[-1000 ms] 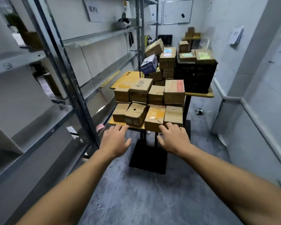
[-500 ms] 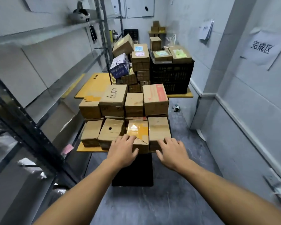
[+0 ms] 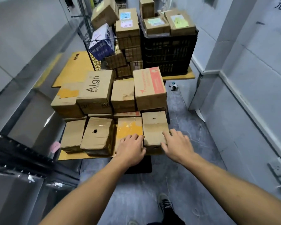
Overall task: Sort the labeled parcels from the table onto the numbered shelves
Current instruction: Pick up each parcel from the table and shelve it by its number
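At table [image 3: 68, 157] 6 o'clock edge: left hand [image 3: 131, 148] lies flat, fingers straight, on yellow-taped parcel [image 3: 130, 128]; right hand [image 3: 177, 144], fingers spread, uncurled, rests on plain parcel [image 3: 153, 125] touching it at 3 o'clock.

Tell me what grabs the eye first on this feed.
Both hands touch the front row: left hand on the yellow-taped parcel, right hand on the plain parcel beside it. Behind rise stacked boxes, including the Align box, and a black crate topped with labelled parcels.

Parcel storeroom: stacked cartons [image 3: 123, 93], metal shelving [image 3: 19, 153].
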The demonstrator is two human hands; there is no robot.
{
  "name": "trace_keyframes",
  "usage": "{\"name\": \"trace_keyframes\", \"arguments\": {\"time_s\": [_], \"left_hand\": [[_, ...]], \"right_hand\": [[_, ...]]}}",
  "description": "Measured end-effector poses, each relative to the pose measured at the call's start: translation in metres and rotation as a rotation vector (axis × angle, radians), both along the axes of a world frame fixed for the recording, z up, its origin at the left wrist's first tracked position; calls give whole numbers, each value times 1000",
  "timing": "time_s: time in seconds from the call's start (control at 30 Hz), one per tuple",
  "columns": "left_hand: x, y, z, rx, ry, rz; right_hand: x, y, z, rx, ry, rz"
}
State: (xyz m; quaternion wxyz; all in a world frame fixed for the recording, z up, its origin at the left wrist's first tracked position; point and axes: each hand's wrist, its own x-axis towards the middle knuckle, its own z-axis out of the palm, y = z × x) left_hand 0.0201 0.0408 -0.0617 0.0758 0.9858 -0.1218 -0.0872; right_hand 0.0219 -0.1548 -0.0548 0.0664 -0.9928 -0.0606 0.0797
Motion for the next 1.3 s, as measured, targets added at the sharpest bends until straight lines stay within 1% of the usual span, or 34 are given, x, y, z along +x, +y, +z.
{"name": "trace_keyframes", "arguments": {"time_s": [0.13,0.23,0.37,0.43,0.53,0.73,0.8,0.97,1.03,1.13,1.23,1.3], "left_hand": [[16,-19,-12,17,56,56],[25,-33,-20,13,64,142],[24,-50,-28,-32,36,256],[22,-54,-31,-87,37,310],[19,-59,-33,-188,30,366],[8,-70,-27,-520,-130,466],[1,-75,-22,-621,-158,493],[-14,-77,-10,-933,-228,596],[-20,-74,-7,-1022,-254,663],[-25,-67,-5,-1096,-300,739],[-26,-65,2,-1039,-341,729],[-26,-63,8,-1078,-309,752]], "right_hand": [[27,-13,-17,68,50,9],[45,-22,-28,149,131,0],[54,-29,-46,407,249,-62],[56,-31,-51,534,266,-101],[57,-34,-52,662,245,-141],[50,-45,-44,840,173,-161],[44,-49,-40,890,148,-162],[33,-57,-30,974,91,-114],[32,-60,-27,1011,67,-71],[31,-63,-23,1084,60,-16],[31,-63,-20,1131,74,42],[31,-59,-19,1164,73,69]]}}
